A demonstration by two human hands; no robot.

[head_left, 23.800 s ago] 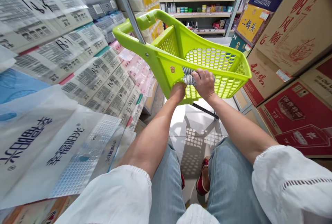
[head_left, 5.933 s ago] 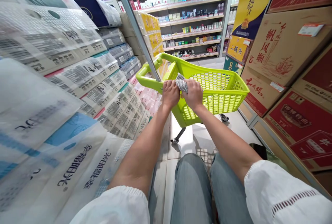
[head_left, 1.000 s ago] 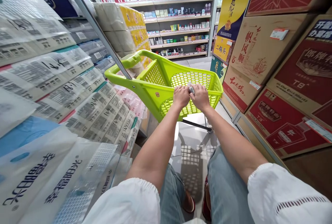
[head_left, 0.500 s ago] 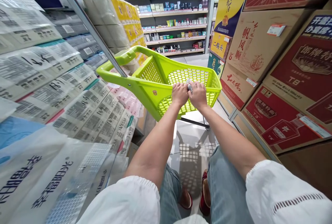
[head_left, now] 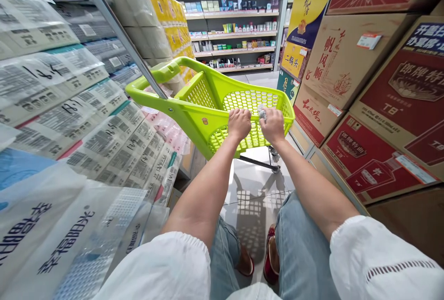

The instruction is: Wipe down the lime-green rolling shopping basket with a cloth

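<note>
A lime-green plastic shopping cart (head_left: 189, 117) stands sideways across the aisle, its handle to the left and its basket to the right. On the near rim of the basket rests my left hand (head_left: 239, 123), fingers closed over the edge. My right hand (head_left: 272, 125) is farther right along the same rim, curled around a crumpled grey-and-white cloth (head_left: 262, 112), which sticks out by the thumb side. Most of the cloth is hidden in the palm. A gap of green rim shows between the two hands. The visible part of the basket holds no goods.
Stacked packs with handwritten prices (head_left: 104, 138) and yellow-and-white paper rolls (head_left: 169, 17) line the left. Red and brown cartons (head_left: 367, 152) are piled on the right. Shelves of small bottles and boxes (head_left: 236, 13) cross the far end. A metal pole (head_left: 121, 31) slants at upper left.
My right hand has slid right along the rim with the cloth, away from my left hand. My left hand stays on the rim. The view has shifted slightly.
</note>
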